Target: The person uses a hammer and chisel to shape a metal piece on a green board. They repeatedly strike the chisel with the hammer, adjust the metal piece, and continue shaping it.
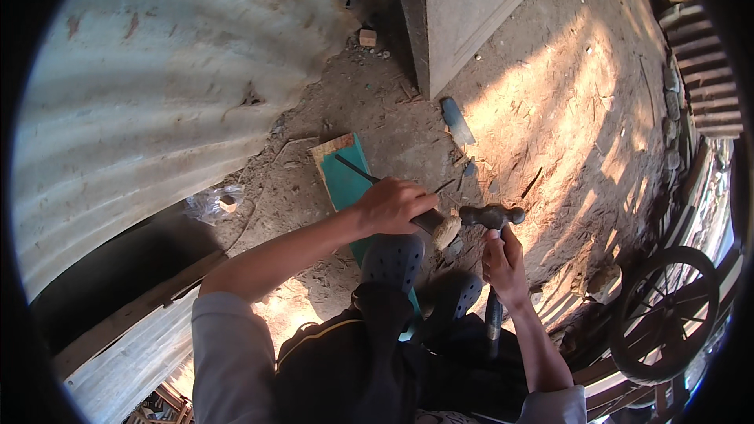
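My left hand (393, 202) is wrapped round a chisel (357, 169). Its dark blade slants up and left over a green-painted board (339, 185), and its handle ends in a battered, pale butt. In my right hand (505, 265) is a ball-peen hammer (492, 217), gripped high with the thumb close under the head; the handle hangs down below the fist. The hammer head lies right beside the chisel's butt; whether they touch I cannot tell. The board rests on the dirt floor, bare wood showing at its far end, and my left clog (393, 261) stands on it.
Corrugated metal sheeting (157, 94) rises on the left. A pale panel (471, 16) stands upright ahead. A blue-grey flat piece (457, 121) and dark scraps lie on the dirt beyond the board. A spoked wheel (665, 316) is at the lower right.
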Demonstrator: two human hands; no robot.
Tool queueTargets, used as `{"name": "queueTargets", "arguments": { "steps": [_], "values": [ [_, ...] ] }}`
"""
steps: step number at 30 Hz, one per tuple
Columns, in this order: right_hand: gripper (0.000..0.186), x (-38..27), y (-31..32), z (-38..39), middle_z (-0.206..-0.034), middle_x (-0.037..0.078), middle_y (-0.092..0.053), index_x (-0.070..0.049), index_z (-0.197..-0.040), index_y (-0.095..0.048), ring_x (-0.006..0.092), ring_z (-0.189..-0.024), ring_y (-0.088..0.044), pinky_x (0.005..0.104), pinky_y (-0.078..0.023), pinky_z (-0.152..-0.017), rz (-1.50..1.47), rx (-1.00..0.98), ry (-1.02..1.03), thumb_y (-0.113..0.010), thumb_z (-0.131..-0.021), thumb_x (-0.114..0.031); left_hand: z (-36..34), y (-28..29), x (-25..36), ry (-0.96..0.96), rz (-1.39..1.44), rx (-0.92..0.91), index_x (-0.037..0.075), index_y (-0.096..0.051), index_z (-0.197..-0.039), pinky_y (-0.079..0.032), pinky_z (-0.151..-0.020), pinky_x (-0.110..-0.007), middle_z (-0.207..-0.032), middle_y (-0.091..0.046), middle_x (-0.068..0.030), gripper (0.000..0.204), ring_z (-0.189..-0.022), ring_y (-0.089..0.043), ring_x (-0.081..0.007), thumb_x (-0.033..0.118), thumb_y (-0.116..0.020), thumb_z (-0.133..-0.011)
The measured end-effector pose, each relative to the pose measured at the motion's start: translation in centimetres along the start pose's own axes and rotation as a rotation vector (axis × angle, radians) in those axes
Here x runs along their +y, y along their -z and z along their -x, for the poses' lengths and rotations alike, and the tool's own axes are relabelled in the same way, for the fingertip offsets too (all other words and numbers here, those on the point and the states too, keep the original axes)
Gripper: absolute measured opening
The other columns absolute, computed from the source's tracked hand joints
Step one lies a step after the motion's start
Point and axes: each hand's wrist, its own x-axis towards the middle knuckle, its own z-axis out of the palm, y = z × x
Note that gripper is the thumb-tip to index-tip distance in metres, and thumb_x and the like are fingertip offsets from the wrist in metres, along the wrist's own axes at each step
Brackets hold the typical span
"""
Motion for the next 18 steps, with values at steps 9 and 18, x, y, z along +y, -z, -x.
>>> {"name": "queueTargets", "arguments": {
  "steps": [9, 18],
  "values": [
    [0.024, -2.1, 0.0, 0.2, -0.055, -0.009, -0.030, -0.010, -0.096, -0.047, 0.0007, -0.041, -0.026, 0.0205, -0.019, -0.037, -0.007, 0.059, 0.024, -0.043, -0.102, -0.033, -0.1, 0.8, -0.5, 0.045, 0.031, -0.008, 0.005, -0.058, -0.095, -0.053, -0.061, -0.039, -0.077, -0.064, -0.0100, 0.046, -0.071, -0.065, -0.0298, 0.014, -0.075, -0.052],
    [0.029, -2.5, -1.0, 0.5, -0.057, -0.005, -0.035, -0.007, -0.094, -0.046, 0.0027, -0.042, -0.031, 0.0202, -0.024, -0.037, 0.017, 0.157, 0.295, -0.041, -0.102, -0.035, -1.8, 1.7, -0.4, 0.138, 0.073, -0.020, 0.004, -0.056, -0.089, -0.050, -0.059, -0.042, -0.073, -0.062, -0.0123, 0.037, -0.069, -0.064, -0.0327, 0.012, -0.071, -0.056]
  ]
}}
